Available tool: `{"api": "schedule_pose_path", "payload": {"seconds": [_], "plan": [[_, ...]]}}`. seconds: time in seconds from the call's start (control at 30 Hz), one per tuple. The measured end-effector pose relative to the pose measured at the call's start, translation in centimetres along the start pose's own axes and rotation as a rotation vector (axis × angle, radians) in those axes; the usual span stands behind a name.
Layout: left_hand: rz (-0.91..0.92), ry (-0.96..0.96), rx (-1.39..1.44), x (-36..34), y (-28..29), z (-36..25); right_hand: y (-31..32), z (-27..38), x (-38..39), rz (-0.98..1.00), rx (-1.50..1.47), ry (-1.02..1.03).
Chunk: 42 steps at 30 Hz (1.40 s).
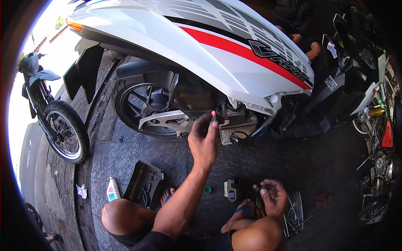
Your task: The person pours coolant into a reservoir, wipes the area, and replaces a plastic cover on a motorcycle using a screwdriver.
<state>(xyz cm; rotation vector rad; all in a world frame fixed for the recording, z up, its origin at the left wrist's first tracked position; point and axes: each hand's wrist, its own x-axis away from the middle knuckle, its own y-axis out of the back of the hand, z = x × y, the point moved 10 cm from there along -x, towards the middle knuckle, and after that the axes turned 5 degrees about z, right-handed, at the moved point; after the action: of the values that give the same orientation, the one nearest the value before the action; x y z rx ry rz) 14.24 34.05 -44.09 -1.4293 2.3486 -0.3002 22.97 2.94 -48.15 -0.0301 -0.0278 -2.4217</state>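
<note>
A small red-tipped dark part (214, 114) is pinched between thumb and fingers of the left hand (202, 141), raised in front of the engine (233, 119) of the white scooter (197, 56). Well apart from it, the right hand (274, 197) is held above the right knee (257, 236), fingers loosely curled; whether anything is gripped there cannot be told.
</note>
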Motion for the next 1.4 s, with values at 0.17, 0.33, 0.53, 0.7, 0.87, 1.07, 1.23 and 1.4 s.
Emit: {"api": "schedule_pose_path", "payload": {"seconds": [0.17,0.33,0.53,0.7,0.87,1.07,1.23,1.4], "plan": [[0.258,-0.030,-0.342,-6.1,-3.9,-0.1,1.2,-2.6,1.8,-0.059,-0.087,-0.147],[0.400,-0.034,-0.429,-7.9,-6.2,0.6,2.4,-4.3,2.7,-0.075,-0.134,-0.153],[0.489,0.005,-0.569,-8.0,-6.7,0.8,1.1,-3.6,2.0,-0.025,-0.157,-0.147],[0.487,-0.030,-0.685,-7.0,-7.8,-0.6,-0.5,-1.6,0.4,0.066,-0.097,-0.187],[0.398,-0.265,-0.564,-7.0,-7.1,-0.2,-1.4,0.6,-3.6,0.113,0.131,-0.029],[0.141,-0.225,-0.609,-6.1,-6.6,0.5,-5.4,7.9,-8.7,0.164,0.240,0.141],[0.174,-0.277,-0.415,-5.7,-6.4,0.6,-7.9,11.6,-8.6,0.290,0.502,0.169],[0.174,-0.275,-0.412,-5.9,-6.6,1.3,-9.4,15.5,-5.8,0.388,0.681,0.193]]}}
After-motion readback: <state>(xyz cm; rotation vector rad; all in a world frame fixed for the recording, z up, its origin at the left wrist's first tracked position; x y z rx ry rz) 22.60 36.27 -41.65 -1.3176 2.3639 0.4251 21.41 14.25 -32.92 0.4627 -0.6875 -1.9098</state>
